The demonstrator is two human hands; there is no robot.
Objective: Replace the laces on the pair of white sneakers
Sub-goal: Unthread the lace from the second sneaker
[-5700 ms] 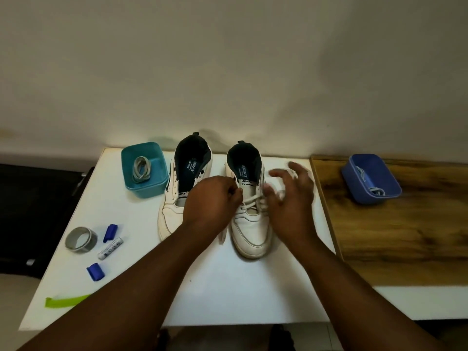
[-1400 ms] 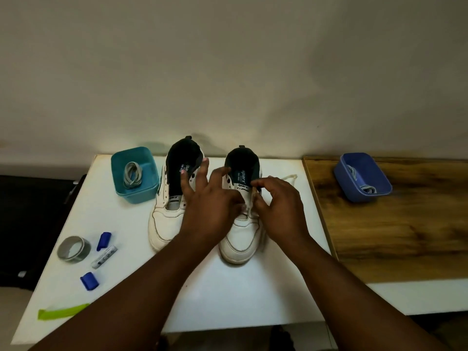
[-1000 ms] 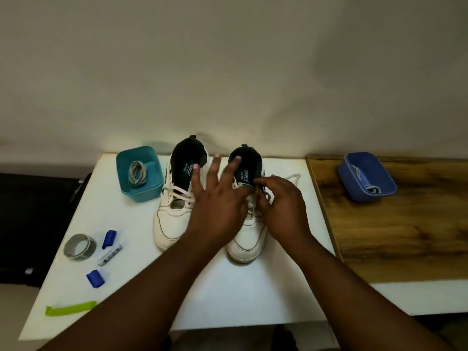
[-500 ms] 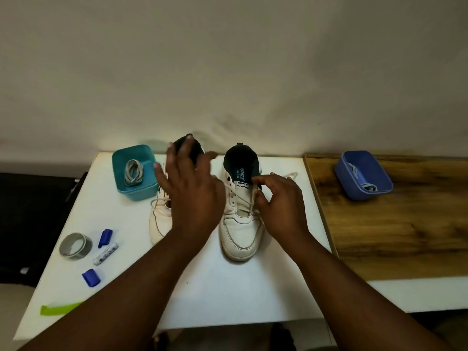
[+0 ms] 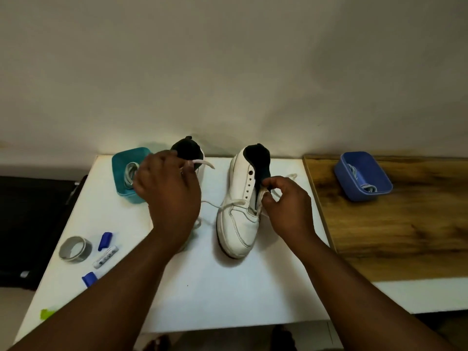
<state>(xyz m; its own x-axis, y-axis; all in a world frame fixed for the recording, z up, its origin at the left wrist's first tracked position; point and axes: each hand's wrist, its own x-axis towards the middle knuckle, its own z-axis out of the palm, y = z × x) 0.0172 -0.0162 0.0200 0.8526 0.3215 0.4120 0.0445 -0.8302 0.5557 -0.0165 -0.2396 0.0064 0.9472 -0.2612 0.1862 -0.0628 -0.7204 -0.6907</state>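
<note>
The right white sneaker (image 5: pixel 239 224) is tipped toward the right on the white table (image 5: pixel 228 287), so its row of bare eyelets shows. My right hand (image 5: pixel 286 206) pinches it at the tongue and far eyelet flap. A white lace (image 5: pixel 229 203) still crosses the lowest eyelets and trails left. My left hand (image 5: pixel 167 193) grips that lace, and its free end sticks out past my fingers above the left sneaker (image 5: pixel 188 149). That sneaker is mostly hidden behind my left hand; only its dark heel collar shows.
A teal tub (image 5: pixel 120 160) with a coiled grey lace stands at the back left. On the wooden board (image 5: pixel 392 224) a blue tub (image 5: pixel 362 177) holds another lace. A tape roll (image 5: pixel 74 249), a marker (image 5: pixel 105 257), blue caps and a green strip lie front left.
My left hand has drawn the lace out of the right sneaker's upper eyelets and carried it left. The right sneaker has tipped sideways in my right hand.
</note>
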